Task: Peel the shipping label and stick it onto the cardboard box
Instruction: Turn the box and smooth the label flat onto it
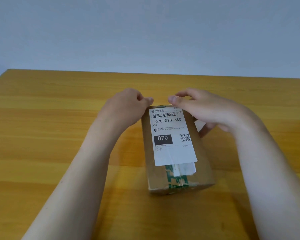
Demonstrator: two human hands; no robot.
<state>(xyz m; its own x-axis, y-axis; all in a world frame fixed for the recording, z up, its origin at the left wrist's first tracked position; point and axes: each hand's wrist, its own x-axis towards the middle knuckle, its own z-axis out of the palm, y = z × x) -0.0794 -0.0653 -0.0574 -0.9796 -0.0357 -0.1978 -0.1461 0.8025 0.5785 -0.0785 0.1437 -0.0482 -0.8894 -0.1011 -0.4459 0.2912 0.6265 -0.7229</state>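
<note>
A brown cardboard box (203, 163) with green printed tape lies lengthwise on the table in front of me. A white shipping label (173, 153) with a barcode, "070-070-A80" and a QR code lies flat on its top face. An older white label scrap (185, 168) pokes out under its near edge. My left hand (126, 108) is curled, its thumb tip at the box's far left corner by the label's far edge. My right hand (208, 108) rests over the far right corner, thumb on the label's corner. Its lower fingers hold a white backing paper (200, 125) beside the box.
The yellow wooden table (59, 135) stretches out on both sides of the box. Its far edge meets a plain grey wall (145, 32). My two forearms reach in from the bottom of the view.
</note>
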